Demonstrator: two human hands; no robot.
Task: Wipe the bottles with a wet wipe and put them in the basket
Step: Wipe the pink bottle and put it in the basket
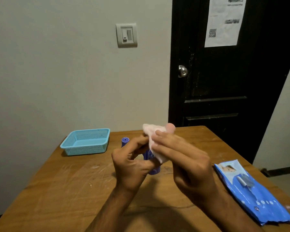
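White lettering is showing on the small purple plastic bottle (151, 157), but it is too blurred to read; print on the blue wet-wipe pack (256, 195) is equally unreadable. The left hand (132, 166) is gripping the bottle above the wooden table (60, 186), fingers curled round it. The right hand (182, 158) is pinching a white wet wipe (153, 136) against it. The light-blue mesh plastic basket (86, 142) is sitting well apart, far left.

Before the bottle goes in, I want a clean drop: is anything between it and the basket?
Nothing visible blocks the way. The purple bottle is held in the left hand, with the right hand pressing the wipe on it. The blue basket sits to the left, only bare table between.
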